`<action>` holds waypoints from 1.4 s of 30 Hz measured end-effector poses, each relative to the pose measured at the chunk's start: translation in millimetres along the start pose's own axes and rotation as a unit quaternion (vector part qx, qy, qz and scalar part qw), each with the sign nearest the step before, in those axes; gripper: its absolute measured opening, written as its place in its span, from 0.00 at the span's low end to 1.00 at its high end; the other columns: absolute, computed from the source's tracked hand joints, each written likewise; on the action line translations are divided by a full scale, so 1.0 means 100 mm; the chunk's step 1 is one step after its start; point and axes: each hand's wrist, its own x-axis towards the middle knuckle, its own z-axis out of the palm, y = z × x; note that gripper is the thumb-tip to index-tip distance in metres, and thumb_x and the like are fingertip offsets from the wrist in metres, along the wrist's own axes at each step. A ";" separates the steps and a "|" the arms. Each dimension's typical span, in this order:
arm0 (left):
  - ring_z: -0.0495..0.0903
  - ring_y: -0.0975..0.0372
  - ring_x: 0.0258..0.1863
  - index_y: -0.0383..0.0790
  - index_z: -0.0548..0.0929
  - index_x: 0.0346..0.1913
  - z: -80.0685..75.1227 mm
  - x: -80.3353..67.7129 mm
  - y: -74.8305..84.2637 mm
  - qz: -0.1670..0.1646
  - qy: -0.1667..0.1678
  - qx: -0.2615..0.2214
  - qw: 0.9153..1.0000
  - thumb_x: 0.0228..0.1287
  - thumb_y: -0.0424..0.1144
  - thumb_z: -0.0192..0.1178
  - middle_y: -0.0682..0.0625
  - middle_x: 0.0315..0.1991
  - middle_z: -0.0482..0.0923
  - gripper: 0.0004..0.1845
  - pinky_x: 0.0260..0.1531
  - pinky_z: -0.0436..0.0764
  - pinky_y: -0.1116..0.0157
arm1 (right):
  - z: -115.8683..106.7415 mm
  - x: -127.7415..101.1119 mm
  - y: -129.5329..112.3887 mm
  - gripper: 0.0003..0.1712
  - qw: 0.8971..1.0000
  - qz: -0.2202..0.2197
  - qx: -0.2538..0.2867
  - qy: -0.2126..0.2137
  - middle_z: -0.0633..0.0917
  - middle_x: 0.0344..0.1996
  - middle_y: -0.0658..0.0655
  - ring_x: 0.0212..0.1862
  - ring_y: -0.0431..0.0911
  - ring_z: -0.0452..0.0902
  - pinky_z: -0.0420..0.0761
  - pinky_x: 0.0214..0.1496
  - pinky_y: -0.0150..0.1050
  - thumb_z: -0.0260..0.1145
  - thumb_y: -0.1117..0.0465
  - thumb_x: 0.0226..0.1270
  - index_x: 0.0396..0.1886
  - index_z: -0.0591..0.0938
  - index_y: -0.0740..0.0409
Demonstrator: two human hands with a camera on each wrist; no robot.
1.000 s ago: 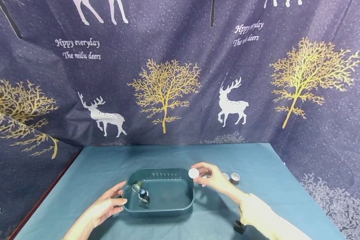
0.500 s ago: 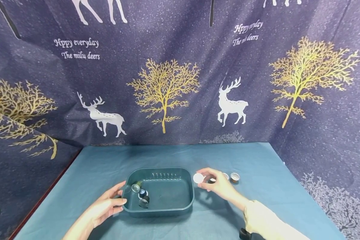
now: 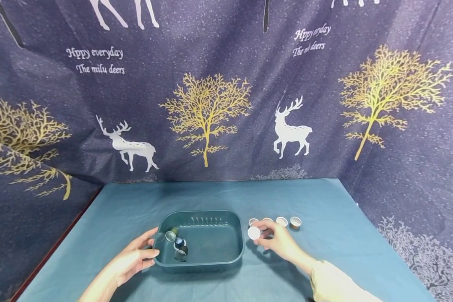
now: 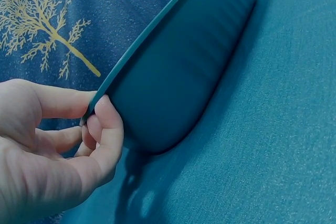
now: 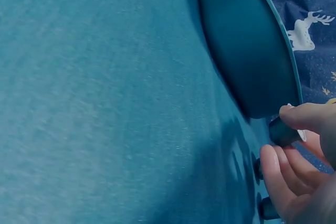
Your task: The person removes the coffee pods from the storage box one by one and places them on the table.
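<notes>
A dark green plastic basin [image 3: 205,265] stands on the table, and my left hand [image 3: 133,258] grips its left end. In the left wrist view, the thumb and fingers of that hand [image 4: 58,145] pinch the rim. My right hand [image 3: 281,241], just right of the basin, holds a small coffee capsule [image 3: 254,233] between thumb and fingers, its white lid facing the head camera. The right wrist view shows the dark cup-shaped side of this capsule [image 5: 282,132]. Inside the basin, toward its left end, lie three capsules, among them one with a clear-looking lid [image 3: 170,236].
Behind the right hand, several more capsules stand in a row on the table, the rightmost one brown [image 3: 295,222]. A blue-green cloth [image 3: 309,197] covers the table. A dark curtain [image 3: 226,138] with deer and trees hangs along the back and sides.
My right hand has moved right and toward me with the capsule, from beside the basin's right rim. More of the row of capsules shows behind it. The left hand has stayed put.
</notes>
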 end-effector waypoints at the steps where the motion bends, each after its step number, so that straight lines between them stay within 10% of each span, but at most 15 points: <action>1: 0.72 0.64 0.40 0.35 0.39 0.79 0.00 0.00 0.00 0.000 0.000 0.000 1.000 0.68 0.32 0.58 0.43 0.54 0.53 0.46 0.42 0.79 0.65 | 0.00 -0.01 0.00 0.24 1.000 0.003 -0.002 0.001 0.85 0.44 0.64 0.35 0.38 0.81 0.83 0.28 0.33 0.75 0.67 0.53 0.53 0.83 0.61; 42: 0.73 0.62 0.46 0.36 0.40 0.79 -0.01 0.00 -0.01 -0.005 0.010 0.007 1.000 0.68 0.33 0.58 0.40 0.58 0.53 0.46 0.47 0.78 0.62 | 0.01 -0.12 0.16 0.19 0.998 0.010 -0.065 0.016 0.87 0.36 0.53 0.34 0.33 0.80 0.79 0.38 0.28 0.77 0.63 0.51 0.45 0.84 0.57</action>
